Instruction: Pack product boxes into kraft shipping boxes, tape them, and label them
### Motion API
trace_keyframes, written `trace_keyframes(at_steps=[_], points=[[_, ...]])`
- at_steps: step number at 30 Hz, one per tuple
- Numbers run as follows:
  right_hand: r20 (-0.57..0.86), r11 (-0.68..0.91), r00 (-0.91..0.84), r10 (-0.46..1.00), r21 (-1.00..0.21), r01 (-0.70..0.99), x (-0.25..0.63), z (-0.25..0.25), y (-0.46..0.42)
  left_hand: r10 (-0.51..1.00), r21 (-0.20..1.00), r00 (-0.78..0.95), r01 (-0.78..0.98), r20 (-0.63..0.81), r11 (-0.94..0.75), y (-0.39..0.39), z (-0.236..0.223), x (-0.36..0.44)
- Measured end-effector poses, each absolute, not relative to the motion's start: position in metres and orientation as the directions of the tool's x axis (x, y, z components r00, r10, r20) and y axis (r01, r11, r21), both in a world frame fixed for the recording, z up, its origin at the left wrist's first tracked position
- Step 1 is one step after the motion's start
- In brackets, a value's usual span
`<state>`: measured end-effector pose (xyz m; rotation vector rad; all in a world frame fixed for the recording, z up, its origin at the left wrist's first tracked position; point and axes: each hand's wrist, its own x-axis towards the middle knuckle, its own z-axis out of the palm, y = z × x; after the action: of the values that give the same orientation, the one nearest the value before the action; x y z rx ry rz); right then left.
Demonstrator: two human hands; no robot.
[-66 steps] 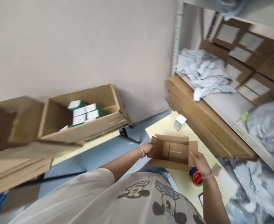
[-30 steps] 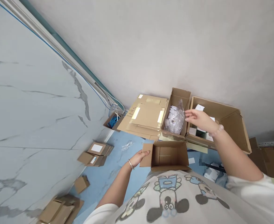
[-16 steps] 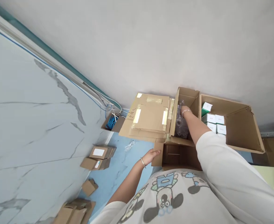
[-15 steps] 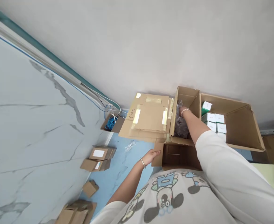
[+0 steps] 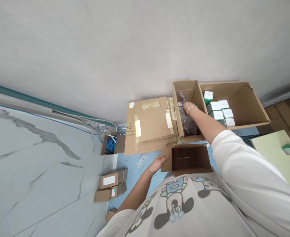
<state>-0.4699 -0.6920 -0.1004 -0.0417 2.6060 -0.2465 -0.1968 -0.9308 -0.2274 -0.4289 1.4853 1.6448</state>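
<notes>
My left hand (image 5: 160, 162) grips the side flap of a small open cardboard box (image 5: 178, 171), which stands against my shirt with its dark inside showing. My right hand (image 5: 187, 107) reaches into a narrow open carton (image 5: 201, 98) beyond it. Its fingers are closed on clear plastic packaging (image 5: 189, 126), part of which sticks up beside the hand. The fingertips are partly hidden by the hand and the plastic.
A wide carton (image 5: 248, 105) on the right holds several white-and-green small boxes (image 5: 218, 115). Flattened cardboard (image 5: 152, 123) lies left of the narrow carton. Blue cable (image 5: 110, 144) sits in a box by the wall. Brown boxes (image 5: 110, 180) stand on the blue floor, and a pale green surface (image 5: 273, 149) is at right.
The view has turned, so the cartons appear further left and slightly higher. My left hand keeps the flap; my right hand stays in the narrow carton at the plastic.
</notes>
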Motion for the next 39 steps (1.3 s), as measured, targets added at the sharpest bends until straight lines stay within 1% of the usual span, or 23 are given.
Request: trace_keyframes(at_steps=[2,4,5,7,9,12,17,19,20,21,23,26,28,30,34,37,39], points=[[-0.484,0.993,-0.867,-0.117,-0.08,-0.089,-0.475,-0.077,-0.682,0.36,0.649,-0.579,-0.753,-0.732,0.109,-0.933,-0.225,-0.2],[-0.437,0.969,-0.871,-0.223,-0.006,-0.245,-0.473,-0.053,-0.67,0.349,0.664,-0.592,-0.735,-0.727,0.137,-0.933,-0.223,-0.203],[-0.4,0.95,-0.871,-0.284,0.008,-0.313,-0.468,-0.043,-0.663,0.342,0.67,-0.598,-0.728,-0.725,0.147,-0.932,-0.222,-0.204],[-0.308,0.921,-0.874,-0.375,-0.018,-0.389,-0.455,-0.027,-0.648,0.331,0.675,-0.604,-0.719,-0.725,0.168,-0.93,-0.22,-0.207],[-0.212,0.913,-0.889,-0.406,-0.062,-0.402,-0.436,-0.016,-0.631,0.337,0.68,-0.604,-0.709,-0.722,0.186,-0.928,-0.219,-0.21],[-0.076,0.927,-0.93,-0.36,-0.146,-0.347,-0.404,-0.008,-0.607,0.357,0.685,-0.596,-0.697,-0.719,0.215,-0.923,-0.22,-0.214],[0.181,0.918,-0.972,-0.15,-0.338,-0.205,-0.358,-0.007,-0.575,0.374,0.691,-0.594,-0.687,-0.712,0.225,-0.914,-0.221,-0.22],[0.247,0.899,-0.962,-0.114,-0.388,-0.206,-0.35,-0.01,-0.57,0.379,0.693,-0.595,-0.687,-0.709,0.218,-0.91,-0.221,-0.221],[0.265,0.888,-0.957,-0.12,-0.402,-0.223,-0.348,-0.011,-0.57,0.38,0.694,-0.596,-0.687,-0.708,0.216,-0.908,-0.22,-0.222],[0.27,0.877,-0.952,-0.145,-0.411,-0.25,-0.349,-0.012,-0.571,0.377,0.694,-0.596,-0.687,-0.709,0.217,-0.906,-0.22,-0.222],[0.248,0.852,-0.939,-0.238,-0.41,-0.324,-0.355,-0.014,-0.577,0.368,0.693,-0.599,-0.687,-0.711,0.219,-0.901,-0.221,-0.222],[0.16,0.823,-0.907,-0.389,-0.382,-0.42,-0.37,-0.012,-0.59,0.338,0.703,-0.625,-0.679,-0.704,0.209,-0.894,-0.221,-0.218],[0.104,0.824,-0.893,-0.437,-0.351,-0.444,-0.379,-0.008,-0.596,0.31,0.711,-0.647,-0.679,-0.697,0.18,-0.889,-0.222,-0.212],[0.075,0.838,-0.893,-0.443,-0.32,-0.442,-0.384,-0.002,-0.599,0.288,0.716,-0.666,-0.688,-0.688,0.119,-0.884,-0.223,-0.205],[0.094,0.868,-0.908,-0.408,-0.268,-0.417,-0.385,0.014,-0.594,0.259,0.719,-0.695,-0.695,-0.671,-0.005,-0.877,-0.227,-0.193],[0.122,0.887,-0.915,-0.384,-0.229,-0.402,-0.386,0.029,-0.586,0.248,0.715,-0.695,-0.699,-0.675,-0.013,-0.873,-0.229,-0.186],[0.11,0.889,-0.912,-0.396,-0.205,-0.411,-0.39,0.037,-0.582,0.26,0.715,-0.691,-0.699,-0.674,-0.008,-0.871,-0.229,-0.182]])
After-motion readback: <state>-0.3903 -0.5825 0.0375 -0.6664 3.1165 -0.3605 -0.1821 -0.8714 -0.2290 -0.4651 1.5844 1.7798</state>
